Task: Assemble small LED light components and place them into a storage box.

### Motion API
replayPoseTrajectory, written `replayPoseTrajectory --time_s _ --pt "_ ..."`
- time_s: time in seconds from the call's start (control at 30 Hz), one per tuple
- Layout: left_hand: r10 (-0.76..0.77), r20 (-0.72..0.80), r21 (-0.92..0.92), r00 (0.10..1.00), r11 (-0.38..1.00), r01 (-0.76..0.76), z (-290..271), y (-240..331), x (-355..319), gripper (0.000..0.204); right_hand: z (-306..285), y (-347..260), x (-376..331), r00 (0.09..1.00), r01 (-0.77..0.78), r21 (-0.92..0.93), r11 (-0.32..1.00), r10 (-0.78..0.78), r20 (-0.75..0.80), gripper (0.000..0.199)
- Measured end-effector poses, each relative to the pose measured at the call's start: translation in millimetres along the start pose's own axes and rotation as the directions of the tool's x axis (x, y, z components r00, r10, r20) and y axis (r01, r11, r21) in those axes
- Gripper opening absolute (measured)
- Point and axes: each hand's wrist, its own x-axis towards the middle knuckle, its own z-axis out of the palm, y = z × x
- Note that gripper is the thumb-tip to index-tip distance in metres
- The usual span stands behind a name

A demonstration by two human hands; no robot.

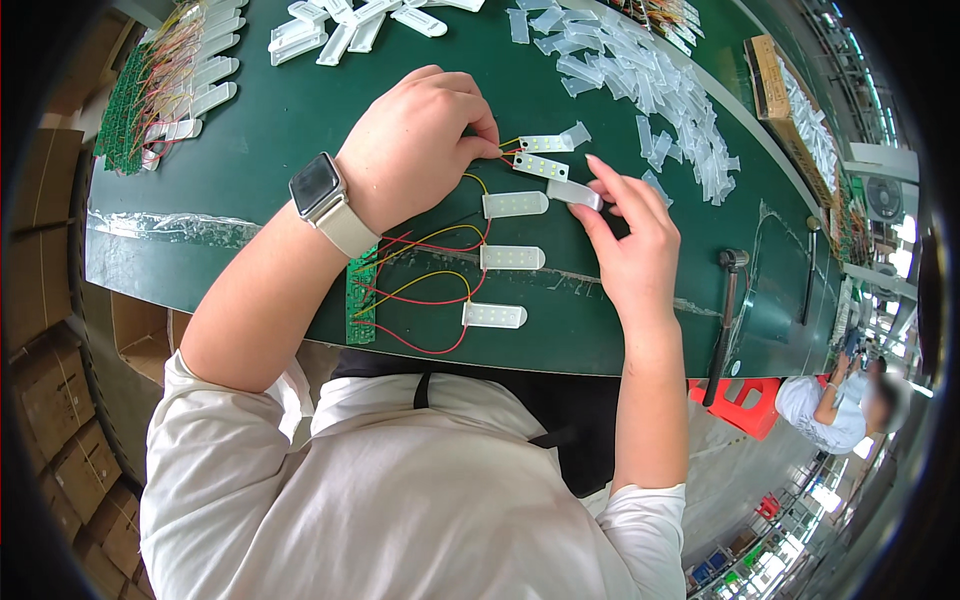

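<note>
My left hand (425, 145) is closed in a pinch on thin red and yellow wires that run to a small white LED board (541, 166). My right hand (637, 225) grips a white plastic cover (577, 195) between thumb and fingers, at the right end of that board. Just behind lies another LED board (546, 144) with a clear plastic piece (577, 133) at its end. Closer to me are three LED strips in translucent covers, an upper (515, 205), a middle (511, 258) and a lower (494, 316). Wires link them to a green circuit board (360, 300), partly hidden by my left forearm.
A heap of translucent covers (650, 85) spreads at the back right, white casings (345, 25) at the back. Wired green boards (125, 120) sit far left. A hammer (727, 320) lies near the right edge, beside a red stool (740, 405). Another person (830, 405) sits beyond.
</note>
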Motion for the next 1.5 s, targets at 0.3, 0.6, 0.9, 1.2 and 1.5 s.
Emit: replayPoseTrajectory --time_s 0.3,0.6,0.9,1.2,1.5 --pt "0.01 0.029 0.024 1.0 1.0 -0.01 11.8 2.2 -0.1 0.006 17.6 -3.3 16.6 0.988 0.155 0.022 0.988 -0.154 -0.028 0.044" --pt "0.02 -0.02 0.131 1.0 0.991 -0.017 12.5 5.7 -1.9 0.004 18.4 7.2 24.0 0.909 0.416 -0.057 0.907 -0.416 0.018 0.03" --pt "0.09 -0.061 0.159 0.994 0.984 -0.08 9.0 12.4 -2.4 0.005 17.6 8.5 26.2 0.856 0.51 -0.222 0.831 -0.517 0.03 0.033" --pt "0.138 0.06 0.192 0.989 0.97 -0.148 9.4 13.8 -7.2 0.005 16.2 3.0 23.6 0.886 0.462 -0.157 0.873 -0.464 0.023 0.03" --pt "0.105 0.062 -0.007 0.993 0.995 -0.104 6.0 11.9 0.4 0.015 24.0 3.9 21.4 0.946 0.323 0.008 0.946 -0.323 -0.027 0.028"
